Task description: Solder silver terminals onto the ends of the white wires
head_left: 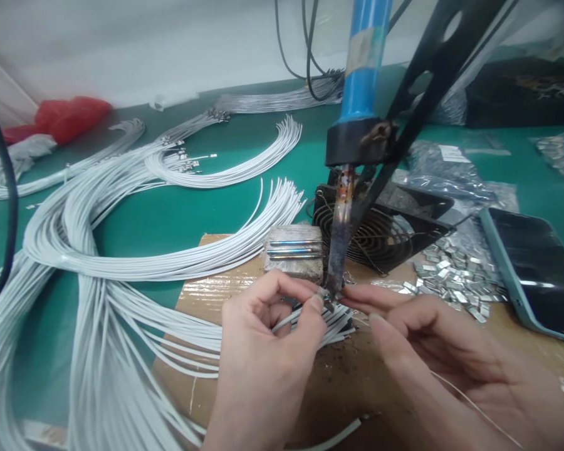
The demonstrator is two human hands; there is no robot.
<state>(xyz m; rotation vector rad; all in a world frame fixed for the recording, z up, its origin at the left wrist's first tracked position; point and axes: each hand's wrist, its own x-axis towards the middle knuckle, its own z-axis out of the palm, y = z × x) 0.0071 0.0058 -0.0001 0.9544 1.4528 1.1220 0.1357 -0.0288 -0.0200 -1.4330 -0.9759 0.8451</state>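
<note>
A soldering iron (343, 213) with a blue handle is fixed on a black stand, its tip pointing down between my hands. My left hand (272, 351) is closed, pinching a white wire (286, 321) with its end right at the iron's tip. From the right, the fingertips of my right hand (432, 338) reach the tip, curled around a thin solder wire (474, 410) that trails toward the lower right. The exact contact at the tip is hidden by fingers. Below my hands' meeting point, the ends of a white wire bundle (183, 326) lie on the cardboard (207, 257).
Behind the tip are a pale block (294, 263) with dark metal rods and a black fan (376, 232). Small metal pieces (451, 282) lie right, beside a phone (536, 269). More white wire bundles (169, 263) cover the green mat (225, 210). A red bag (70, 119) sits far left.
</note>
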